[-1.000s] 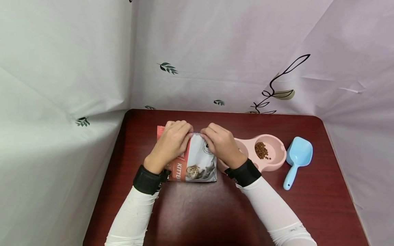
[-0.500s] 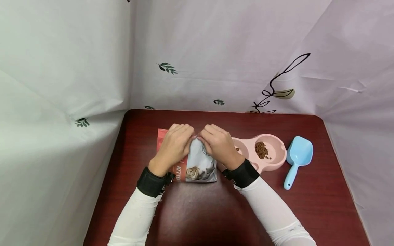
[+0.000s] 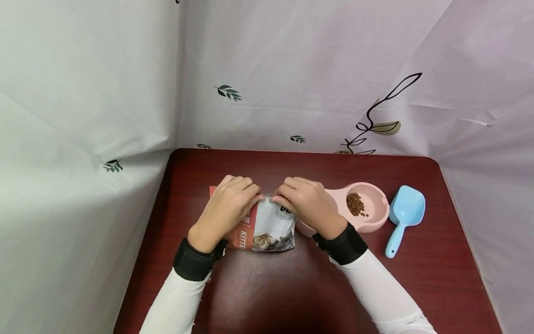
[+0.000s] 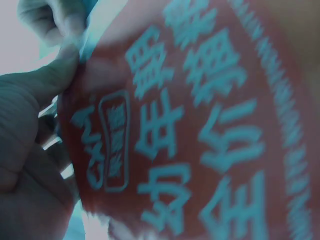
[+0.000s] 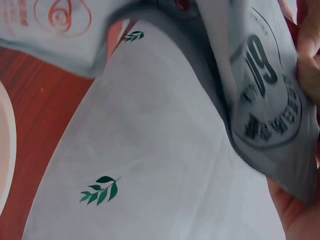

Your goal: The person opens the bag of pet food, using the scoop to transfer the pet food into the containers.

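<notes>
A kitten food bag (image 3: 271,218), orange-red on the left and pale grey on the right with a cat picture, lies sideways at the table's middle. My left hand (image 3: 228,204) pinches its far edge between thumb and fingers. A short way to the right, my right hand (image 3: 308,204) grips the same edge, thumb on the near side. In the left wrist view, the bag's red face (image 4: 165,130) with pale lettering fills most of the picture. The right wrist view has the grey end of the bag (image 5: 265,100) bent, with fingers (image 5: 309,70) at its edge.
Right of the bag stands a pink double bowl (image 3: 377,213), partly behind my right hand. Brown kibble (image 3: 354,204) lies in its right hollow. Beyond it rests a light blue scoop (image 3: 406,208), handle toward me. White patterned cloth (image 3: 267,102) hangs behind the dark red table (image 3: 258,297).
Both hands first came together along the bag's edge, then spread apart again. They and the bag's far edge now sit closer to me.
</notes>
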The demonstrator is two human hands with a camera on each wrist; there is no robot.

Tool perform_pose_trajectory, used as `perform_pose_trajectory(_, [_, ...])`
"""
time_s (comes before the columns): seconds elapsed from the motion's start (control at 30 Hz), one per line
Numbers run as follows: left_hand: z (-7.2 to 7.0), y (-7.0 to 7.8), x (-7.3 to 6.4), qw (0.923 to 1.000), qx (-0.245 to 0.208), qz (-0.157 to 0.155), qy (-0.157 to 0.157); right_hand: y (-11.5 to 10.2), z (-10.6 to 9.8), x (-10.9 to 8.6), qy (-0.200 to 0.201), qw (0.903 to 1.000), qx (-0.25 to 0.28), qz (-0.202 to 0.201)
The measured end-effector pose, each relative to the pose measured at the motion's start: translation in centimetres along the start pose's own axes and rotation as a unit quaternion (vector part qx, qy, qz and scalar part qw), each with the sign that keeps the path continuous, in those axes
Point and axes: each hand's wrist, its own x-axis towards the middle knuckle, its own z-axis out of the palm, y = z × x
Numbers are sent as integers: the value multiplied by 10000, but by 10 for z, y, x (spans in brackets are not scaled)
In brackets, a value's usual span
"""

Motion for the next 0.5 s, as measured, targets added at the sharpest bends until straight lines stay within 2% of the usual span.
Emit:
perform_pose_trajectory(0.23, [-13,14,-10,9992,164,287,-203,-8,-14,-9,-506,9978,370,-222])
perform_pose_trajectory(0.5, [-17,26,-19,9982,308,457,-253,-16,-24,-19,-821,9945,569,-309])
